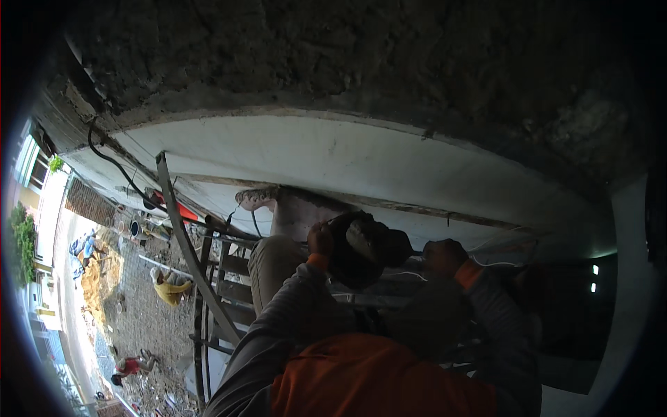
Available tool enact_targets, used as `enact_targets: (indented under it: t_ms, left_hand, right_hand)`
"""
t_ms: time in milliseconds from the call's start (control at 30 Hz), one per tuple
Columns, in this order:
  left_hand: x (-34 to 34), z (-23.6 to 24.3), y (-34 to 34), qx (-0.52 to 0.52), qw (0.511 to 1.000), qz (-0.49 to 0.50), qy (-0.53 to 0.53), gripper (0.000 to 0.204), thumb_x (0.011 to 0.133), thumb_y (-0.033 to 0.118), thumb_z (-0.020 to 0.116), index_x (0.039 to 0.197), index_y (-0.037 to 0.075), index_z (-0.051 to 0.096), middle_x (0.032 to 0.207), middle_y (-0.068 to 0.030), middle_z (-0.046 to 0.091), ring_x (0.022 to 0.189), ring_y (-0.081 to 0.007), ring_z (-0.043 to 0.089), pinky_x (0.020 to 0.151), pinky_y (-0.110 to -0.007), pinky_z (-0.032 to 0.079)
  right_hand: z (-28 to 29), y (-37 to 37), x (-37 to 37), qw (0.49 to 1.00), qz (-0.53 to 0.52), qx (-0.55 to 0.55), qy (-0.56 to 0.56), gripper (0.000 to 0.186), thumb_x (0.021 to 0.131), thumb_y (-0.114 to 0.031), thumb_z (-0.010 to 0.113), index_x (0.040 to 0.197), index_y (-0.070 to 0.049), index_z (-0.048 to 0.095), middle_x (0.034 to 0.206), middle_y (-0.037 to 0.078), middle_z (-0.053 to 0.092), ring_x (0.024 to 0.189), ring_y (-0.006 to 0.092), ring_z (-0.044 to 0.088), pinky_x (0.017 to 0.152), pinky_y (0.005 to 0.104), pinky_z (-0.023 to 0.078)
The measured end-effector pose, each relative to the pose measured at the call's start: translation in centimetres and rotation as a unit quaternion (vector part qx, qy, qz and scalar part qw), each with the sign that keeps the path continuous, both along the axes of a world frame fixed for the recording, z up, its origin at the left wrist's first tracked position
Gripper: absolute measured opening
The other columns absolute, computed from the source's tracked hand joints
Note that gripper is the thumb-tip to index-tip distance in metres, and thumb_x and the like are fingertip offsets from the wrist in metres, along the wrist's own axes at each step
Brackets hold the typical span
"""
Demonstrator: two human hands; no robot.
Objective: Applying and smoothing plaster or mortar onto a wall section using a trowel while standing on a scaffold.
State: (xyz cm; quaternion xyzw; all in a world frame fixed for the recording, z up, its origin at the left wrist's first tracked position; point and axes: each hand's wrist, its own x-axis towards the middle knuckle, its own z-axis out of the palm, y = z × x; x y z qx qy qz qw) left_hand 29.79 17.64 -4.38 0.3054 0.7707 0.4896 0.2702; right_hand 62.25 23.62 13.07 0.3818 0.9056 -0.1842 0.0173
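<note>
My left hand (320,238) is closed on the rim of a dark round pan (351,272), held in front of my body. A grey lump of what looks like mortar (365,240) sits at the pan, partly in shadow. To the right of it, my right hand (445,257) is closed in a fist around a handle. A thin shank runs from that fist toward the lump, like a trowel's, but its blade is hidden. Above my hands spreads a rough, dark mortar-coated surface (347,55).
A pale wall panel (313,149) with a wooden strip (417,208) runs across. A metal bar (184,236) slants beside slatted scaffolding (233,285) on the left. Far below, a person in yellow (170,288) and others are on the ground near a sand pile (94,285). A black cable (114,160) hangs upper left.
</note>
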Motion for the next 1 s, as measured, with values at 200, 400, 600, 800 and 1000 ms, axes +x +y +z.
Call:
enact_targets:
  t_ms: [200,400,600,800,1000]
  left_hand:
    - [0.9,0.9,-0.1,0.023,0.999,0.009,0.046,0.034,0.086,0.026,0.042,0.077,-0.002,0.059,0.08,-0.026,0.059,0.08,-0.0443,0.055,0.072,-0.047,0.042]
    - [1.6,1.7,-0.8,0.013,0.995,0.008,0.098,0.032,0.085,0.025,0.041,0.081,0.0,0.061,0.085,-0.0247,0.06,0.081,-0.0432,0.056,0.074,-0.047,0.043]
    - [2.7,3.5,-0.7,-0.015,0.993,0.029,0.114,0.032,0.085,0.025,0.04,0.085,0.002,0.062,0.085,-0.0227,0.061,0.08,-0.0415,0.057,0.075,-0.048,0.044]
    - [2.6,4.8,-1.3,-0.038,0.991,0.054,0.114,0.035,0.086,0.027,0.039,0.086,0.002,0.063,0.085,-0.0229,0.061,0.08,-0.0416,0.057,0.074,-0.049,0.043]
    - [2.2,4.1,-1.3,-0.049,0.991,0.052,0.115,0.035,0.086,0.026,0.04,0.089,0.0,0.062,0.087,-0.0239,0.06,0.087,-0.0418,0.055,0.079,-0.046,0.043]
  right_hand:
    - [14.9,2.1,1.5,0.968,0.176,0.118,0.137,0.02,0.067,-0.024,0.066,0.074,-0.006,0.061,0.071,0.01,0.059,0.068,0.0307,0.059,0.062,0.0392,0.048]
    - [32.6,2.1,2.3,0.948,0.169,0.19,0.19,0.025,0.058,-0.014,0.076,0.076,-0.005,0.061,0.068,0.006,0.055,0.062,0.0201,0.055,0.055,0.0308,0.044]
    - [45.2,3.6,3.3,0.898,0.18,0.269,0.298,0.021,0.066,-0.018,0.074,0.079,-0.006,0.063,0.066,-0.001,0.054,0.053,0.0064,0.047,0.047,0.0233,0.035]
    - [51.9,9.7,0.7,0.883,0.07,0.033,0.463,0.024,0.071,-0.024,0.07,0.082,-0.005,0.058,0.058,0.004,0.051,0.046,0.011,0.048,0.041,0.0261,0.036]
    - [54.5,13.2,6.5,0.838,-0.075,0.235,0.488,0.027,0.075,-0.03,0.062,0.067,-0.009,0.048,0.053,-0.001,0.042,0.04,0.0093,0.041,0.038,0.0241,0.032]
